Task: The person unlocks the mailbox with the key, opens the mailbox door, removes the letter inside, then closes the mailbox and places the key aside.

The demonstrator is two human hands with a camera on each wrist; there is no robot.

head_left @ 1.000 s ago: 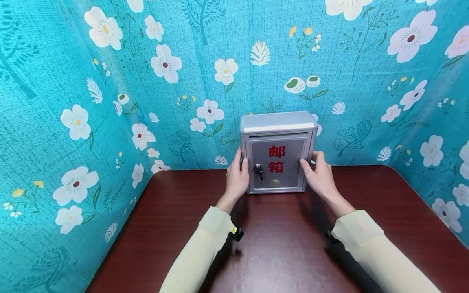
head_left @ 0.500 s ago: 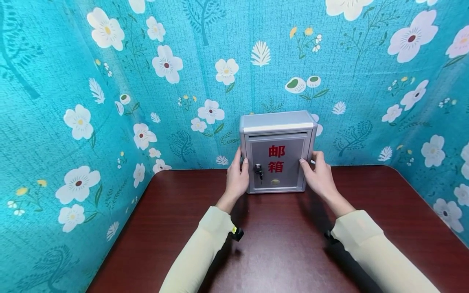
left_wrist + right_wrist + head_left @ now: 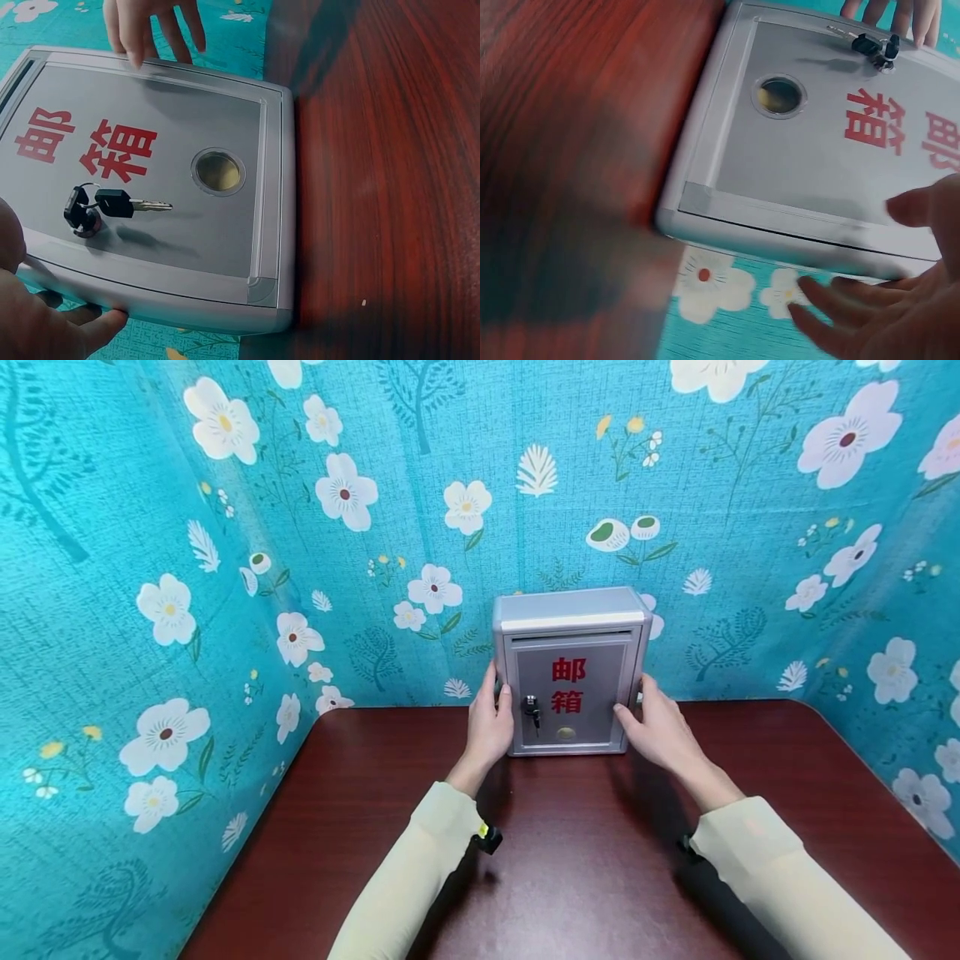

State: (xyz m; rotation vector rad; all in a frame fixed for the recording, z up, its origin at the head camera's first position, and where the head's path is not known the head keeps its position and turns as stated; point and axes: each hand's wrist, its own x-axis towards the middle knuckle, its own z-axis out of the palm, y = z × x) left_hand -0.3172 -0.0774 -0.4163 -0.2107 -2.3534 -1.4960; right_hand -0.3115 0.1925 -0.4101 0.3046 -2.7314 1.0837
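A silver-grey metal mailbox (image 3: 600,681) stands upright on the table near its back edge, red Chinese characters on its front. My left hand (image 3: 489,727) grips its left side, thumb at the front edge and fingers along the side wall. Beside the right side is my right hand (image 3: 663,727). In the right wrist view its fingers (image 3: 840,315) are spread loosely along the mailbox's side, with the thumb (image 3: 911,206) raised over the front. Two black-headed keys (image 3: 116,204) on a ring hang at the lock, one of them inserted. A round window (image 3: 217,172) sits low on the door.
The dark red-brown wooden table (image 3: 555,877) has rounded back corners. A turquoise curtain (image 3: 420,543) with white flowers encloses the back and both sides, close behind the mailbox. A slot (image 3: 570,637) runs across the mailbox's top front.
My right hand has loosened from the mailbox's right side; its fingers have straightened and the forearm has shifted slightly right. The left hand and the mailbox stay in place.
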